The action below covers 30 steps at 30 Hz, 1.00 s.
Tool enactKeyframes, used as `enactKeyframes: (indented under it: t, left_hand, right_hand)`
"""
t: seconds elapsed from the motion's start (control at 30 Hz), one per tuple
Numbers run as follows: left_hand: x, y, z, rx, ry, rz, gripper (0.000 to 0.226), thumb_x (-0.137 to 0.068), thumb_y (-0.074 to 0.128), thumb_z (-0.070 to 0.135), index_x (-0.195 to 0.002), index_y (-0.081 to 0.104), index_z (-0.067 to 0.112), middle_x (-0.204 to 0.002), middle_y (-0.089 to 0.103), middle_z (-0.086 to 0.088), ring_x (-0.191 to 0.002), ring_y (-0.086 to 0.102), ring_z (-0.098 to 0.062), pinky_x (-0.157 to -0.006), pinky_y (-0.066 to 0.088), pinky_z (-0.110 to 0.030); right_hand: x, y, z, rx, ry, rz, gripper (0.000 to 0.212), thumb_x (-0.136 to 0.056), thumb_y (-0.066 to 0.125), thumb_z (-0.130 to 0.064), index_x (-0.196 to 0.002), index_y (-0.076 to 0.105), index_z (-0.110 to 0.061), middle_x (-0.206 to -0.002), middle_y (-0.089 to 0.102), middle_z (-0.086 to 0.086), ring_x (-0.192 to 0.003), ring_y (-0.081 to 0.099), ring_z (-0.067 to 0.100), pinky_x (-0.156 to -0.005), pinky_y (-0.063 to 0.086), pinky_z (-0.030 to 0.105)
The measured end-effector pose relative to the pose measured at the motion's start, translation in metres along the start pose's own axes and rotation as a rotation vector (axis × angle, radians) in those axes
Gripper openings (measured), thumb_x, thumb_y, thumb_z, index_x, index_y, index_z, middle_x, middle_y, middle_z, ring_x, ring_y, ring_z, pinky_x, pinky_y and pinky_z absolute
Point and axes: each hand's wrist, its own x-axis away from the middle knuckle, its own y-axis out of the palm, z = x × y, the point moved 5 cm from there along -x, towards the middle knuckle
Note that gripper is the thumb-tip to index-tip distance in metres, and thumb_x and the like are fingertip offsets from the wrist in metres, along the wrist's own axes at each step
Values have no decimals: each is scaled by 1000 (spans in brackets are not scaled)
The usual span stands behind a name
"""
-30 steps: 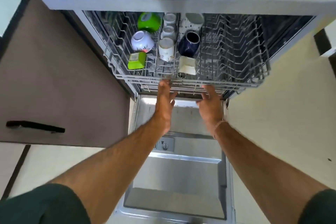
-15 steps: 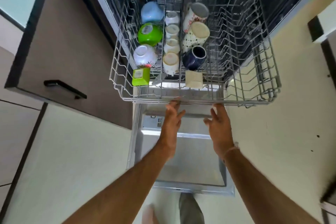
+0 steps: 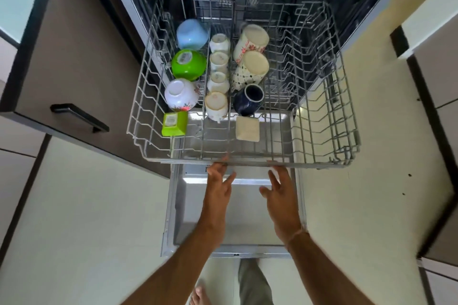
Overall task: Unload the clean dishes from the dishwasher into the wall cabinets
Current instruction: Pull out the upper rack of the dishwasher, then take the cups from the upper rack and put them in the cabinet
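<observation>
The wire upper rack stands pulled far out of the dishwasher. Its left half holds a blue bowl, a green bowl, a white flowered bowl, a green square cup, a row of small white cups, two tall patterned mugs, a dark blue mug and a cream square dish. My left hand has its fingertips at the rack's front rail, fingers spread. My right hand hovers just below the rail, fingers apart, holding nothing.
The open dishwasher door lies flat under my hands. A brown cabinet door with a black handle stands to the left. The rack's right half is bare wire. My feet are on the pale floor.
The rack has slid further out toward me, showing more dishes. Both hands drew back with it and their fingers have loosened from the front rail.
</observation>
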Motion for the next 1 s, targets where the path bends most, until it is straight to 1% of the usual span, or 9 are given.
enactKeyframes:
  t: [0.1,0.23,0.3,0.47,0.53,0.63,0.77,0.9,1.0]
  left_hand:
    - [9,-1,-2,-31,-4,-8,62,-87,30,71,-136,47,37,-148,47,14,-132,51,-12,-121,23,-43]
    - [13,-4,-1,-32,-19,-13,54,-91,22,61,-132,48,38,-148,46,13,-132,51,-12,-121,23,-46]
    - [14,-6,1,-60,-17,-29,53,-93,26,67,-132,48,39,-149,45,14,-132,50,-12,-121,23,-47]
    - [17,-9,3,-140,-7,-76,96,-60,44,95,-140,42,42,-153,40,17,-134,49,-10,-119,26,-45]
    - [18,-9,3,-148,-4,-95,93,-61,44,96,-140,42,47,-153,39,19,-133,50,-9,-119,27,-45]
    - [18,-11,2,-145,-23,-95,80,-69,38,90,-139,41,52,-152,40,20,-131,51,-7,-118,28,-46]
    - [14,-19,3,-114,-46,-75,63,-84,38,64,-141,42,39,-151,45,12,-130,54,-11,-117,32,-47]
    - [15,-28,5,-2,-93,-50,48,-96,46,44,-140,49,26,-144,54,4,-129,56,-21,-114,35,-47]
    - [22,-35,9,82,-124,-25,46,-100,33,38,-135,54,18,-137,61,-3,-127,57,-27,-113,37,-48]
  right_hand:
    - [9,-1,0,3,-12,-27,68,-89,53,15,-143,44,-25,-150,42,-13,-138,39,8,-104,40,34]
    - [14,1,0,4,-2,-12,67,-89,55,13,-143,44,-25,-150,42,-11,-138,40,10,-99,39,29]
    - [15,1,1,-10,12,-5,67,-89,56,13,-144,44,-25,-150,42,-11,-139,40,11,-101,40,33]
    - [15,3,1,-25,17,-26,68,-89,56,12,-143,43,-26,-149,40,-14,-140,38,12,-105,40,38]
    - [16,2,1,-24,23,-34,68,-89,57,12,-143,43,-28,-148,39,-16,-141,36,12,-108,39,42]
    - [16,2,1,-9,34,-64,67,-90,60,6,-144,42,-30,-151,38,-14,-142,34,11,-113,35,45]
    - [21,-3,-4,-12,51,-103,66,-89,68,-7,-145,42,-32,-152,38,-15,-141,35,9,-116,31,45]
    - [27,-12,-13,-18,65,-118,70,-77,71,-34,-143,45,-34,-148,43,-18,-137,41,8,-111,33,40]
    - [28,-16,-16,16,81,-118,50,-89,68,-24,-135,52,-36,-143,49,-16,-131,49,11,-107,38,38]
